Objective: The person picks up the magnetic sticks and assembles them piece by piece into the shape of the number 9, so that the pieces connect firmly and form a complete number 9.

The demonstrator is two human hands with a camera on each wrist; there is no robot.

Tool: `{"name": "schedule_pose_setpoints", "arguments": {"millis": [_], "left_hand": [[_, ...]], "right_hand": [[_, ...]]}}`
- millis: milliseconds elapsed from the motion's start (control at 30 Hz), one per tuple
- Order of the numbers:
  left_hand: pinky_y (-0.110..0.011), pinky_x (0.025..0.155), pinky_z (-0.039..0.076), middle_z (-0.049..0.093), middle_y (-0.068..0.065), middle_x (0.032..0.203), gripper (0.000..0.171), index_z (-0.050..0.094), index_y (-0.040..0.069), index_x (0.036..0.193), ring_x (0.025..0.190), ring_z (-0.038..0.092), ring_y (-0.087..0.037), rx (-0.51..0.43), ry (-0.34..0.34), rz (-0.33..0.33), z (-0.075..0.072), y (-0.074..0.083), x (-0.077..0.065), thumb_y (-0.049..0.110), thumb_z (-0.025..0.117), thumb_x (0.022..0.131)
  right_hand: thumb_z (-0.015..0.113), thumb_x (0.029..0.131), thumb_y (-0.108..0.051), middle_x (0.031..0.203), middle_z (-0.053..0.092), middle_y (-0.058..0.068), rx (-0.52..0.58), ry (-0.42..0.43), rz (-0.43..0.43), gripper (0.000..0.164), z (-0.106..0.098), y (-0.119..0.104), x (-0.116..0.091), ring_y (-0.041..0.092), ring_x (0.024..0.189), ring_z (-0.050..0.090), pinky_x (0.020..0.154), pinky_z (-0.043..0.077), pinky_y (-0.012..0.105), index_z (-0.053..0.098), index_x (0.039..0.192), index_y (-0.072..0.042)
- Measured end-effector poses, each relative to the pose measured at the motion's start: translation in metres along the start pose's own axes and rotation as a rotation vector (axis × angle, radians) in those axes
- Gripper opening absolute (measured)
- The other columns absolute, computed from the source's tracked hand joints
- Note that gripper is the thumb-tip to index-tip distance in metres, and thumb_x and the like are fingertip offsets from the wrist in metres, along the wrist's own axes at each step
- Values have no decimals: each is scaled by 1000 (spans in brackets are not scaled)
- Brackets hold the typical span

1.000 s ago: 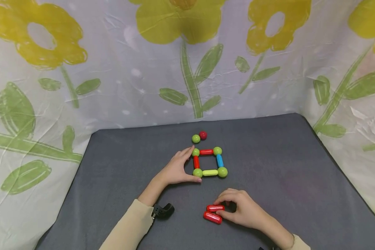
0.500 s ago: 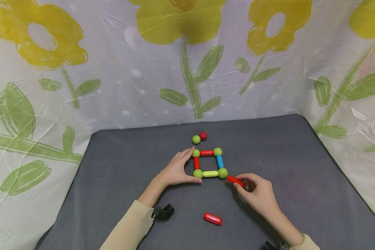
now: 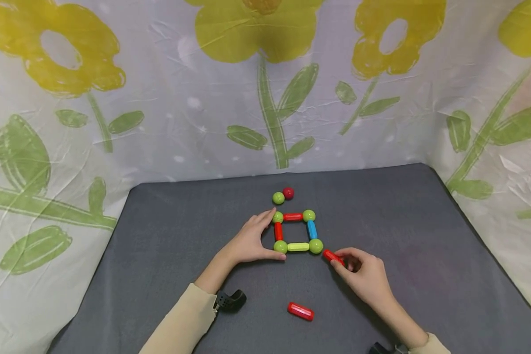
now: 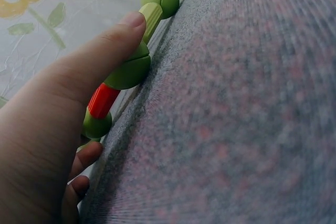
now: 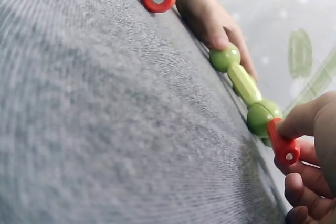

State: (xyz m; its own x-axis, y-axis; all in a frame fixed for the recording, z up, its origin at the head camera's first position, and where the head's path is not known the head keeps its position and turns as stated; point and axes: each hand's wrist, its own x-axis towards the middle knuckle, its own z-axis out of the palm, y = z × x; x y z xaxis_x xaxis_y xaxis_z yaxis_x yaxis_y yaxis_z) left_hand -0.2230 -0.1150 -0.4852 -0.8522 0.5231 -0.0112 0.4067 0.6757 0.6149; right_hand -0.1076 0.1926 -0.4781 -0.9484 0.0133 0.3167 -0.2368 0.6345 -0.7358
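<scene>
A square of green balls and magnetic building rods lies flat on the grey cloth; its near side is a yellow-green rod [image 3: 298, 247], its right side a blue rod [image 3: 311, 229]. My left hand [image 3: 250, 239] holds the square's left side, thumb at the near-left ball [image 3: 280, 246], fingertips at the far-left ball [image 3: 278, 217]. Between thumb and fingers, my right hand [image 3: 368, 274] pinches a red magnetic rod [image 5: 283, 142]. That rod's tip is right beside the near-right ball [image 3: 316, 246]; whether they touch I cannot tell.
Another red rod [image 3: 300, 311] lies on the cloth nearer to me, between the forearms. Beyond the square sit a loose green ball [image 3: 278, 198] and a red ball [image 3: 288, 192]. A flower-printed curtain [image 3: 168, 142] borders the table's back and sides.
My right hand has picked up one of two near red rods and carried it forward and right to the square's near-right corner. The left hand has stayed in place.
</scene>
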Motion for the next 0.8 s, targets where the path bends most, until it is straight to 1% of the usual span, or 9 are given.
{"name": "schedule_pose_setpoints", "arguments": {"millis": [100, 300, 400, 533, 633, 800], "left_hand": [[-64, 122, 31, 27, -7, 175, 127, 19, 20, 172, 157, 29, -36, 1, 1, -3, 1, 0, 0, 65, 89, 76], [-64, 122, 30, 27, -7, 175, 127, 19, 19, 172, 158, 28, -37, 5, -6, -4, 2, -1, 0, 66, 88, 76], [-64, 122, 30, 27, -7, 175, 127, 19, 19, 172, 158, 28, -37, 5, -9, -7, 3, -1, -1, 66, 88, 76], [-63, 122, 31, 27, -8, 174, 127, 20, 18, 172, 157, 29, -37, 7, -7, -3, 2, 0, -1, 65, 89, 77], [-62, 122, 32, 28, -8, 174, 127, 20, 18, 172, 157, 30, -36, 11, -4, -1, 1, 1, -1, 65, 89, 77], [-62, 122, 32, 28, -8, 174, 128, 19, 18, 172, 156, 31, -36, 17, -3, -1, -1, 2, 0, 65, 89, 76]], "right_hand": [[90, 85, -11, 63, 52, -9, 10, 2, -1, 14, 2, -1, 0, 2, 55, 43, 47, 34, 22, 81, 96, -14], [91, 85, -16, 62, 51, -9, 0, -3, 33, 15, 6, -2, -3, 2, 53, 41, 46, 32, 22, 79, 95, -16], [93, 84, -19, 66, 56, -11, -2, -14, 41, 19, 10, -5, -5, 2, 55, 43, 49, 34, 22, 77, 93, -18], [95, 82, -23, 75, 66, -12, 9, -53, 57, 25, 17, -13, -9, 1, 58, 47, 51, 36, 22, 75, 95, -18], [95, 81, -24, 78, 69, -10, 13, -68, 62, 27, 20, -17, -10, 1, 57, 46, 51, 36, 21, 74, 97, -17], [96, 80, -22, 78, 69, -9, 11, -59, 54, 29, 22, -18, -9, 1, 58, 47, 52, 37, 21, 73, 96, -15]]}}
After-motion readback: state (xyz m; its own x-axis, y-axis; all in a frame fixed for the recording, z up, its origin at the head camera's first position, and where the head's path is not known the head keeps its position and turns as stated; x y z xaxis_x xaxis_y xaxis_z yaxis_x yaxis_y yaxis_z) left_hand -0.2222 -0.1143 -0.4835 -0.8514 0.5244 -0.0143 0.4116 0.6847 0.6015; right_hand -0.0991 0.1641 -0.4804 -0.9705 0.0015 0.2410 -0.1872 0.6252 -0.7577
